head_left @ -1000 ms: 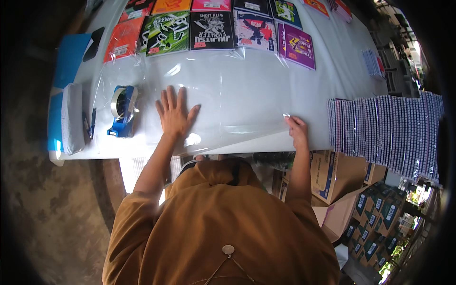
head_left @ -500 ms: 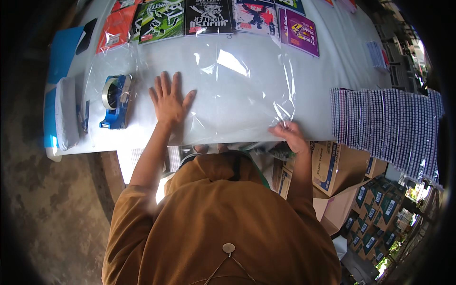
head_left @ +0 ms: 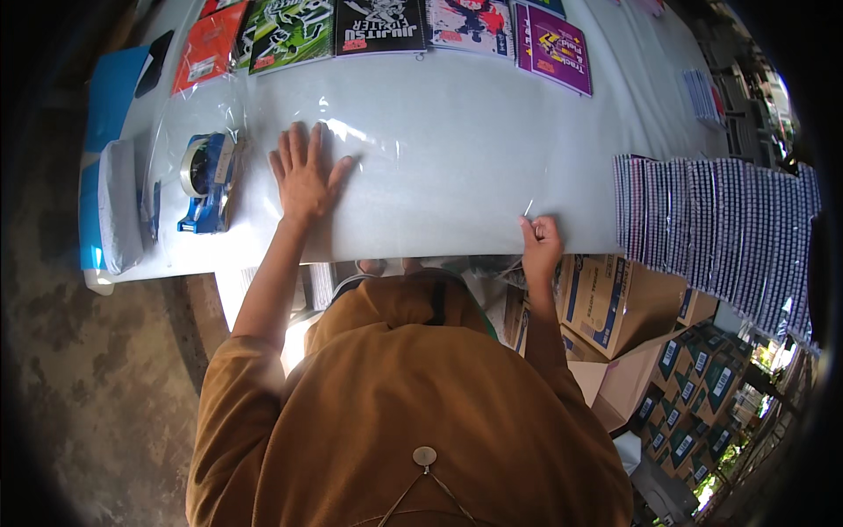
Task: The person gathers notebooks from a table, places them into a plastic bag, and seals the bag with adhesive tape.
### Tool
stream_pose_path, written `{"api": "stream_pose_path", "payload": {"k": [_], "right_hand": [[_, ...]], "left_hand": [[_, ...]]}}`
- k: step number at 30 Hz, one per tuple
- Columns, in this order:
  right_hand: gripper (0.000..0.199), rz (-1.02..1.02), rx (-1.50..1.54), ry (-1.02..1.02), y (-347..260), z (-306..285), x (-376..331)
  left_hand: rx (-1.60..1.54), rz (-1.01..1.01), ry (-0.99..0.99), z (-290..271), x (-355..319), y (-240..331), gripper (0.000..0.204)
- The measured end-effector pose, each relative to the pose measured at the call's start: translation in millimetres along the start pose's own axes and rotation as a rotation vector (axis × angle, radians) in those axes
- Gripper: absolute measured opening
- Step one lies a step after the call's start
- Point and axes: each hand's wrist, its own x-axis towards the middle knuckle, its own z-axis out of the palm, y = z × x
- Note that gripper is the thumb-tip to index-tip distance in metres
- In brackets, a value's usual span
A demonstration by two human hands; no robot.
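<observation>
A sheet of clear plastic film (head_left: 347, 130) lies over the white-covered table (head_left: 439, 167), visible mainly by its glints. My left hand (head_left: 304, 183) presses flat on it, fingers spread. Near the table's front edge, my right hand (head_left: 542, 244) is closed in a pinch at the film's right side, where a thin bright glint rises from the fingertips. How much film it grips is hidden. Left of my left hand stands a blue tape dispenser (head_left: 207, 184) with a roll of tape.
Spiral notebooks (head_left: 382, 26) with colourful covers line the far side. A tall row of stacked spiral notebooks (head_left: 716, 233) occupies the right edge. A white packet (head_left: 120, 206), blue folder (head_left: 112, 97) and dark phone-like object (head_left: 154, 63) lie left. Cardboard boxes (head_left: 615, 303) stand below right.
My right hand has turned more upright and tightened its pinch, and the film's creases beside it have flattened. My left hand stays spread, shifted slightly left and away in view.
</observation>
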Motion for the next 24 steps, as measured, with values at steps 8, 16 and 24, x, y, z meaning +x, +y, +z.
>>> {"api": "stream_pose_path", "payload": {"k": [8, 16, 24], "right_hand": [[0.02, -0.054, -0.474, 0.262, -1.4, 10.4, -12.4], [0.029, -0.169, -0.49, 0.363, 5.0, 16.5, -6.4], [0.059, -0.852, -0.555, -0.1, 10.5, 12.3, 14.5]], "left_hand": [[-0.093, 0.373, -0.461, -56.3, -88.2, 22.7, 0.097], [0.019, 0.078, -0.336, -51.0, -104.8, -3.9, 0.102], [-0.283, 0.053, -0.031, -157.2, -23.8, -4.1, 0.057]]}}
